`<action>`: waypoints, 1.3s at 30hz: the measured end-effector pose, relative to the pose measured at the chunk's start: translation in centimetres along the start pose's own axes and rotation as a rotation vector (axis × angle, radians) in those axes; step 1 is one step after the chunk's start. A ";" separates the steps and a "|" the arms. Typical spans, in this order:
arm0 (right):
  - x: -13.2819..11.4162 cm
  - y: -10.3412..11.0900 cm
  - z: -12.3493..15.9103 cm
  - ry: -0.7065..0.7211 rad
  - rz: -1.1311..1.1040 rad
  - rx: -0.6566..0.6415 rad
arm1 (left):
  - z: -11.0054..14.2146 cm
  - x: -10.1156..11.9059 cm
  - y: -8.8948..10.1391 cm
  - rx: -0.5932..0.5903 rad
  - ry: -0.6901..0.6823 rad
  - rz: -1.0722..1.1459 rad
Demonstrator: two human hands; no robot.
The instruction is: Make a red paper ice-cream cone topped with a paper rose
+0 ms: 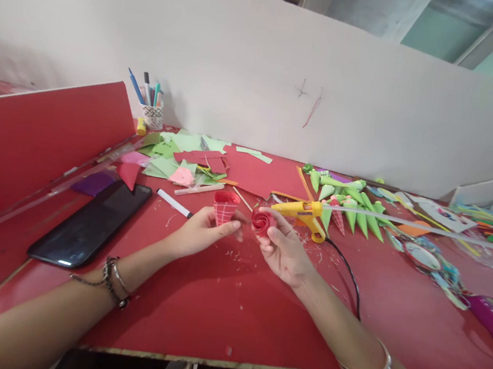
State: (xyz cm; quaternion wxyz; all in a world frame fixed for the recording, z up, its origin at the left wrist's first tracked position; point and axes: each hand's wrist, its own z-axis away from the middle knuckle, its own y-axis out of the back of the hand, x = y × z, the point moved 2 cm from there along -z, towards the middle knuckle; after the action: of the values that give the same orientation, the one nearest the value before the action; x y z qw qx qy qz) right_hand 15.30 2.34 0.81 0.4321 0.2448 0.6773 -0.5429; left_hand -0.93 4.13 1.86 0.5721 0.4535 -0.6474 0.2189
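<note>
Between the fingers and thumb of my left hand (205, 231) is a small red paper cone (226, 207) with white lines, its wide open end facing up. My right hand (288, 251) pinches a red rolled paper rose (262, 222), its spiral turned toward me. Cone and rose are held side by side, a small gap apart, above the red table (194, 316). Just behind my right hand lies a yellow glue gun (303, 213) with a long clear glue stick in its back. The cone's lower tip is hidden by my left hand.
A black phone (91, 225) and a white marker (174, 202) lie on the left. Green paper scraps (164, 153) are behind, near a pen cup (152, 116). Several green paper cones (352, 203) sit at right. The glue gun's black cord (352, 275) runs toward the front edge.
</note>
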 end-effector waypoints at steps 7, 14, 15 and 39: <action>0.0 0.1 0.1 -0.006 -0.004 -0.021 | 0.1 -0.3 -0.4 0.028 -0.020 -0.095; -0.3 0.1 0.1 0.014 0.058 -0.015 | 0.1 -0.1 -0.4 0.072 -0.079 -0.308; -0.4 0.1 0.1 0.021 0.066 -0.018 | 0.1 0.0 -0.4 0.076 -0.081 -0.337; -0.6 0.2 0.0 0.233 0.282 0.107 | 0.1 -0.5 -0.8 0.021 -0.158 -0.701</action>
State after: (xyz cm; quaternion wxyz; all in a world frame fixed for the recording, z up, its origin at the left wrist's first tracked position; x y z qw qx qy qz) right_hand 15.82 2.47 1.21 0.4090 0.4211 0.6517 -0.4803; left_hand -0.34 3.85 1.16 0.5560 0.6694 -0.4924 -0.0199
